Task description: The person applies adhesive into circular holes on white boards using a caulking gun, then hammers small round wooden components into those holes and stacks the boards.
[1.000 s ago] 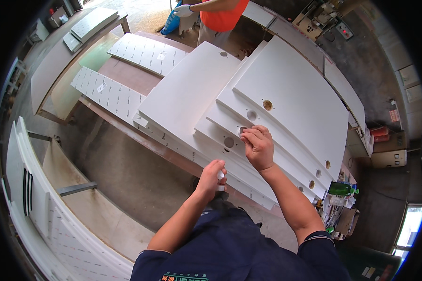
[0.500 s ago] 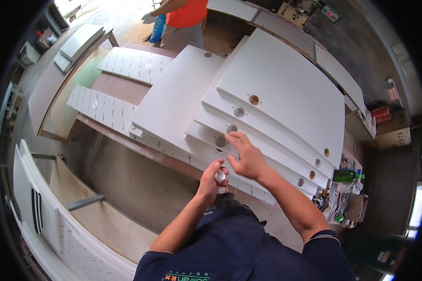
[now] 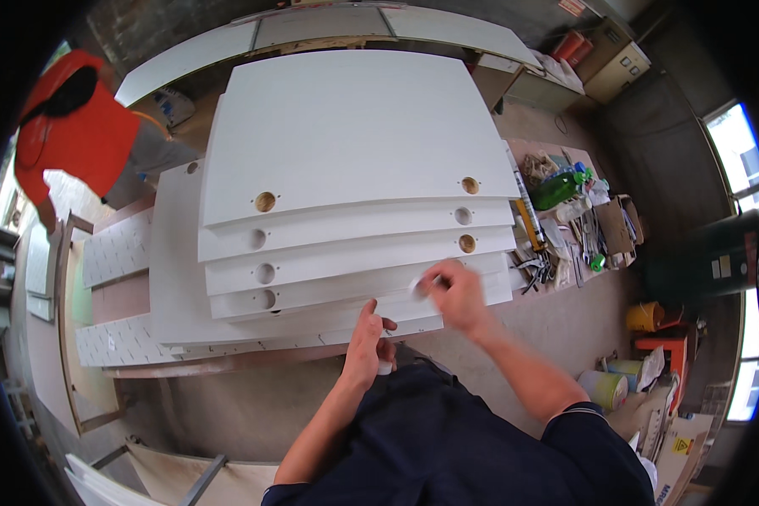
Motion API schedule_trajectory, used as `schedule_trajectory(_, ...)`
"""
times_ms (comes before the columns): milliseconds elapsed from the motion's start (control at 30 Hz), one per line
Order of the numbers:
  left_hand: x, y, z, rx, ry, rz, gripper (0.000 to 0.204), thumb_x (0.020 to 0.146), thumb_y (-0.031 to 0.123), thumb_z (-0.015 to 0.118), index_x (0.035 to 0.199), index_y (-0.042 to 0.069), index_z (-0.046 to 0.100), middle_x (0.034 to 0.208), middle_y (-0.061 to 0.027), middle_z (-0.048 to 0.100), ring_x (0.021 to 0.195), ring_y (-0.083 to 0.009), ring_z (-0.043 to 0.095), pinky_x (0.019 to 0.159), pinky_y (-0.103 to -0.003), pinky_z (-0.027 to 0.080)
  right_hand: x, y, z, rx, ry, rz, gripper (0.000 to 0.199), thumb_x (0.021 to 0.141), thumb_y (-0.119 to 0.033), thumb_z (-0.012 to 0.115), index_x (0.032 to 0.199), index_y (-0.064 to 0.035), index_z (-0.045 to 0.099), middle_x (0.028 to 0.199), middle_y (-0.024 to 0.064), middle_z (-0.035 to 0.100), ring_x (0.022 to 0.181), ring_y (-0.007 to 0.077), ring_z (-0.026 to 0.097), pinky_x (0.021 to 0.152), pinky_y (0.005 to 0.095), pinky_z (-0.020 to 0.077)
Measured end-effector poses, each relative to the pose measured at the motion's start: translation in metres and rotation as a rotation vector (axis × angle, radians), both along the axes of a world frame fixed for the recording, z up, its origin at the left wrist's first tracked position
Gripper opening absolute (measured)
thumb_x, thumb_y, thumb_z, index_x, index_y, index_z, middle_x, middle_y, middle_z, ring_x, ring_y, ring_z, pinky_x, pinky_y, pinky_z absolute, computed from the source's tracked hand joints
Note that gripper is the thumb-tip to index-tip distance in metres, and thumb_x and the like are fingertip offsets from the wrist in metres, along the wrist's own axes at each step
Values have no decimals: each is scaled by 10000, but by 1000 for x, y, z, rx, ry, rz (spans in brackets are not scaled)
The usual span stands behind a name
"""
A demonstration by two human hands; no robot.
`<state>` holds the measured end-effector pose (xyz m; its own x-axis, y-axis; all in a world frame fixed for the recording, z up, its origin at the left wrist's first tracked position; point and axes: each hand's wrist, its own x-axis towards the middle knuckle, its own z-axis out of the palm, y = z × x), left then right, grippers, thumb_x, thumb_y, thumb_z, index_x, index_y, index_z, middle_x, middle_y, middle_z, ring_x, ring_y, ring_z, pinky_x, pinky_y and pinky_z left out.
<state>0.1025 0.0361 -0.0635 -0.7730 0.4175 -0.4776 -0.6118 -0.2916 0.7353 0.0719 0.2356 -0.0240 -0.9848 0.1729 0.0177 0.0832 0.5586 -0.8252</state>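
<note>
My right hand [image 3: 461, 297], smeared by motion, pinches a small white round cap [image 3: 417, 289] above the front edge of the stacked panels. My left hand [image 3: 365, 344] is lower and closer to my body, its index finger raised and the other fingers curled round another white round piece [image 3: 385, 368], partly hidden. Beyond both hands, white panels [image 3: 354, 126] lie stepped one over another. Round recesses run along their near edges, such as a brown-bottomed recess [image 3: 265, 201] on the top panel and a pale recess [image 3: 265, 274] lower down.
A cluttered side bench [image 3: 578, 228] on the right bears a green bottle [image 3: 557, 191] and tools. Paint cans [image 3: 603, 389] stand on the floor there. A person in orange [image 3: 84, 131] is at the left. An open frame [image 3: 177, 472] lies at lower left.
My view has turned to the right. The right hand, open over the panels before, now holds a white cap. The left hand's index finger has straightened, and one cap no longer shows there.
</note>
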Motion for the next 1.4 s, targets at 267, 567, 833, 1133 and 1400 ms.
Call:
schedule_trajectory(267, 24, -3, -24, -56, -178, -66, 610, 985, 286, 572, 1447, -38, 339, 1022, -99, 556, 573, -110, 497, 459, -294, 481, -37, 86, -27, 358, -25, -400, 168, 790, -203, 700, 755, -54, 632, 678, 85, 663, 644, 274, 659, 604, 386, 503)
schedule_trajectory(567, 21, -5, -25, -85, -136, -47, 510, 964, 200, 604, 1377, -45, 432, 950, -77, 573, 567, -87, 499, 465, -266, 471, -39, 78, -4, 390, -72, -264, 135, 797, -152, 680, 899, -79, 631, 805, 75, 660, 759, 282, 642, 671, 383, 502)
schedule_trajectory(833, -62, -106, 18, -722, 754, 297, 294, 902, 67, 632, 1187, 4, 596, 924, -32, 570, 608, -48, 512, 517, -219, 412, -2, 79, 2, 778, 67, 177, 478, 727, -57, 624, 1205, -60, 606, 1199, 47, 558, 1073, 299, 551, 867, 414, 480)
schedule_trajectory(1133, -170, -146, 64, -1369, 1281, -16, 433, 785, 70, 642, 1211, 23, 585, 1240, -92, 545, 799, -274, 644, 710, -393, 524, -8, 49, 3, 641, -346, 102, 760, 669, -133, 621, 1362, 55, 372, 1266, 236, 394, 990, 407, 603, 816, 470, 520)
schedule_trajectory(1400, -198, -112, 69, -1401, 1234, -451, 516, 763, 245, 755, 1211, 47, 593, 1301, -70, 536, 932, -279, 648, 800, -408, 528, -7, 51, 4, 607, -299, 88, 741, 657, -136, 614, 1329, 53, 365, 1201, 215, 421, 958, 402, 610, 805, 464, 520)
